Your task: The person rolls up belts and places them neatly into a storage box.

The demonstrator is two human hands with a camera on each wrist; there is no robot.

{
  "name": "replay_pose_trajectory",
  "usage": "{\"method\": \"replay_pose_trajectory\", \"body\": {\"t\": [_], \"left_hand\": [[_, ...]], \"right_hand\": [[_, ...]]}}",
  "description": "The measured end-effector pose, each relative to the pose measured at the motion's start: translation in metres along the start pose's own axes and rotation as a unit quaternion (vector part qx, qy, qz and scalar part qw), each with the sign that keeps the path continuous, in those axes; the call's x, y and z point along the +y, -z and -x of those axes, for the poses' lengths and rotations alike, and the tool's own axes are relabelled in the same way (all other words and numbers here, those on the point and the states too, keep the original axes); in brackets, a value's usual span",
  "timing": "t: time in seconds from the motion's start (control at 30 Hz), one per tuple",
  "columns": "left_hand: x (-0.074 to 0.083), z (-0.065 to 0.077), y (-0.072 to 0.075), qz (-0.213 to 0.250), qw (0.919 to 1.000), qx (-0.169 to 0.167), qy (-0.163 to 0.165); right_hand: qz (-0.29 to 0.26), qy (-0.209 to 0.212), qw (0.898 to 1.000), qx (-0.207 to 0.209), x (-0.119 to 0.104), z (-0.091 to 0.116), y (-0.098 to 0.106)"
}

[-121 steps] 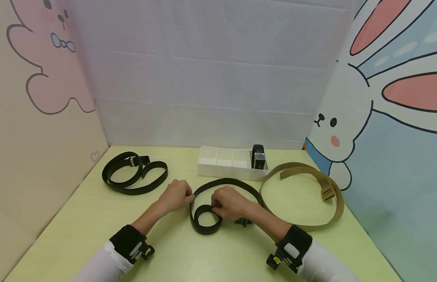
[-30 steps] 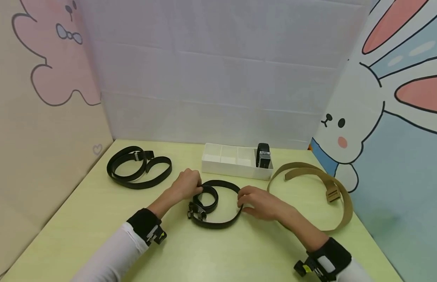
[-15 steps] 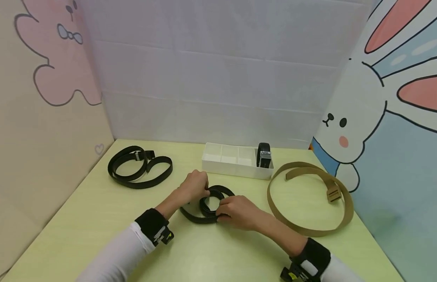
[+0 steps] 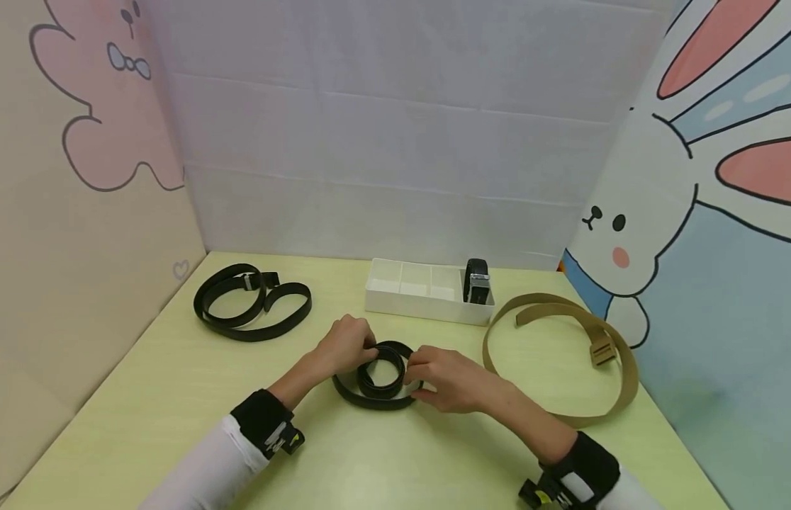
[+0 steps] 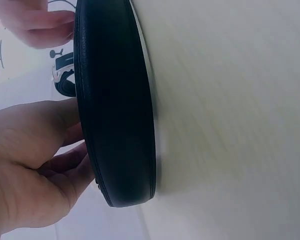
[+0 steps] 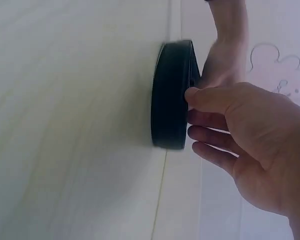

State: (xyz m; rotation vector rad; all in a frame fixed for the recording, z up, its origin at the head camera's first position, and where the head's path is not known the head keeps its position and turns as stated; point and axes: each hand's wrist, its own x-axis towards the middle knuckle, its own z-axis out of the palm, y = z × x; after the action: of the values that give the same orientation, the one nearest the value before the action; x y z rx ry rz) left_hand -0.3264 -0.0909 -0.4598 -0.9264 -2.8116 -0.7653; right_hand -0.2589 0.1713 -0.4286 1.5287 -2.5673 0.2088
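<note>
A black leather belt (image 4: pixel 372 404) stands on edge on the table in front of me, rolled into a tight inner coil with a looser loop around it. My left hand (image 4: pixel 346 347) pinches the coil at its upper left; in the left wrist view its fingers reach the upper edge of the belt (image 5: pixel 115 110). My right hand (image 4: pixel 448 379) holds the right side of the outer loop. In the right wrist view, the thumb of the right hand (image 6: pixel 260 135) lies against the edge of the belt (image 6: pixel 169 100). The belt's buckle is hidden.
Behind the hands is a white divided tray (image 4: pixel 421 309), with a rolled black belt (image 4: pixel 477 283) in its right compartment. Another black belt (image 4: pixel 261 333) lies loosely looped at the left. A tan webbing belt (image 4: pixel 628 368) lies in a wide loop at the right.
The outer loop has become smaller around the coil. The buckle, in sight at the left a second ago, is now hidden. My right hand has moved left, towards my left hand.
</note>
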Motion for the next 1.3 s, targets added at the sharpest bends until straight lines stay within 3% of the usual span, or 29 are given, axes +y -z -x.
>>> {"method": "replay_pose_trajectory", "body": {"t": [0.03,0.13,0.2,0.23,0.27,0.37,0.53,0.63,0.73,0.93,1.0,1.03,1.13,1.2,1.3], "left_hand": [[-0.015,-0.003,-0.01,0.0,0.9998,0.007,-0.017],[-0.036,-0.006,-0.025,-0.004,0.999,0.018,-0.039],[-0.037,-0.006,-0.027,-0.001,0.9988,0.02,-0.045],[-0.036,-0.006,-0.026,0.0,0.9989,0.019,-0.044],[-0.023,-0.003,-0.017,0.004,0.9994,0.013,-0.032],[-0.003,0.0,-0.004,0.008,0.9999,0.007,-0.013],[0.007,-0.001,-0.003,-0.025,0.9996,0.007,0.011],[0.008,-0.001,-0.005,-0.027,0.9995,0.006,0.012],[0.01,-0.001,-0.005,-0.016,0.9998,0.005,0.011],[0.009,0.0,-0.006,0.0,1.0,0.007,0.004],[0.005,-0.001,-0.007,0.013,0.9999,0.009,-0.007],[-0.008,-0.005,-0.015,0.017,0.9994,0.016,-0.025],[-0.02,-0.008,-0.023,0.033,0.9977,0.024,-0.055],[-0.036,-0.013,-0.039,0.03,0.9963,0.034,-0.072],[-0.03,-0.012,-0.035,0.042,0.9968,0.03,-0.061]], "right_hand": [[0.001,-0.005,1.0,-0.005,0.003,0.004,0.002],[0.001,-0.007,1.0,-0.002,0.008,0.012,0.002],[-0.001,0.001,1.0,0.013,0.01,0.014,-0.001],[0.0,0.005,1.0,0.022,0.01,0.014,-0.004],[0.001,0.012,0.999,0.031,0.009,0.013,-0.006],[0.011,0.03,0.998,0.058,0.005,0.008,-0.014],[0.02,0.06,0.994,0.084,-0.008,-0.007,-0.026],[0.0,0.066,0.994,0.083,-0.013,-0.013,-0.028],[-0.04,0.045,0.995,0.081,-0.011,-0.017,-0.021],[-0.106,-0.094,0.988,0.054,0.008,-0.028,-0.004],[-0.121,-0.124,0.984,0.043,0.018,-0.033,-0.004],[-0.132,-0.132,0.982,0.036,0.023,-0.035,-0.006],[-0.152,-0.129,0.98,0.027,0.047,-0.039,-0.023],[-0.155,-0.116,0.981,0.03,0.062,-0.04,-0.039],[-0.155,-0.1,0.982,0.041,0.069,-0.044,-0.047]]}}
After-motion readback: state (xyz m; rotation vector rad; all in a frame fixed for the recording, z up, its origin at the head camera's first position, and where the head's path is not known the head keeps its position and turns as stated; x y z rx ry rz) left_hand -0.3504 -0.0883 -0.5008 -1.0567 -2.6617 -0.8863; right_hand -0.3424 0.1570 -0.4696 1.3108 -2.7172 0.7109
